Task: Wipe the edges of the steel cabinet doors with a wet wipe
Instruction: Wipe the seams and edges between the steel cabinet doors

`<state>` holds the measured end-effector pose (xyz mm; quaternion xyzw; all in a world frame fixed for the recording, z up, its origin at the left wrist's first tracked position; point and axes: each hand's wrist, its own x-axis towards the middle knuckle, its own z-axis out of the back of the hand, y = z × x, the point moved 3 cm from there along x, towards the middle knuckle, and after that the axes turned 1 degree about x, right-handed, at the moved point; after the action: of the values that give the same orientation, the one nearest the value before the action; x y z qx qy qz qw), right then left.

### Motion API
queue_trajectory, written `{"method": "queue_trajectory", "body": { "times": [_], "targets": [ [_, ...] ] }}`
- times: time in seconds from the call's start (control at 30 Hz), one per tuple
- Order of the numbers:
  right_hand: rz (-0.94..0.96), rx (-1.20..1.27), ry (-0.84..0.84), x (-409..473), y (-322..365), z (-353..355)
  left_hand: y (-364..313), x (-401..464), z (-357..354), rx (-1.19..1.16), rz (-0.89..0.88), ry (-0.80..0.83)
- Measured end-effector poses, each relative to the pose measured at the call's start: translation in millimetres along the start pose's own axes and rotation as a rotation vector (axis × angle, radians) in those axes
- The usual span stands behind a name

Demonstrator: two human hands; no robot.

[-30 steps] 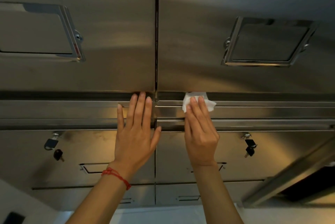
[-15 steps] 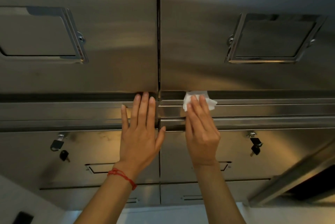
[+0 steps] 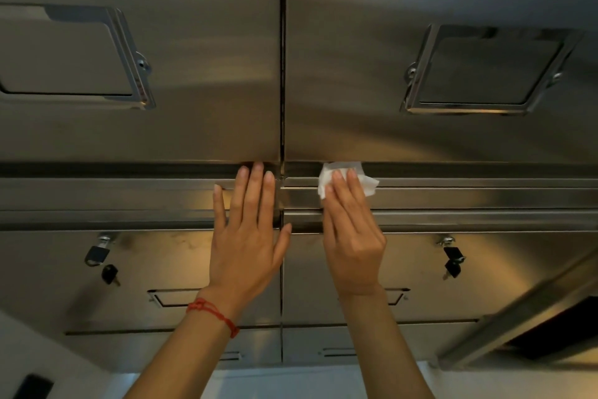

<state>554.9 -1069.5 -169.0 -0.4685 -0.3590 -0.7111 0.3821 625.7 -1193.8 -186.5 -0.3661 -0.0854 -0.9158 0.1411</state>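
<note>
Wipe: wet wipe [image 3: 348, 177] is a crumpled white wad just right of centre frame, pressed against the bottom edge of the upper right door [image 3: 437, 75], so it's sitting right on the lip.

Right hand: right hand [image 3: 351, 237] has fingers flat and together, pinning the wipe to the steel rather than pinching it. Thumb is tucked out of sight, so can't tell if it's hooked under.

Left hand: left hand [image 3: 247, 237] is spread open, holding nothing, palm flat on the metal just left of the centre seam [image 3: 282, 75], fingertips up at the upper left door [image 3: 145, 59] bottom edge.

How I'd do it: keep the fingertips pushing up into the lip and slide sideways along it, probably toward the right of frame. Refold the wad if it bunches or it'll skip spots.

Axis: the edge being wiped runs left to right across the frame. The wipe itself has no real long axis, it's just a lump, with a loose corner sticking out to the right.

Around it: padlock with key [image 3: 97, 254] lower left, keys [image 3: 453, 264] lower right on the lower doors.
</note>
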Motion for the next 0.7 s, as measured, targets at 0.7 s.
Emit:
{"method": "queue_trajectory", "body": {
  "times": [0.7],
  "targets": [
    [0.009,0.006,0.034,-0.1,-19.3,13.5,-32.2,60.1,32.4,-0.003,-0.139,-0.237]
  ]
}}
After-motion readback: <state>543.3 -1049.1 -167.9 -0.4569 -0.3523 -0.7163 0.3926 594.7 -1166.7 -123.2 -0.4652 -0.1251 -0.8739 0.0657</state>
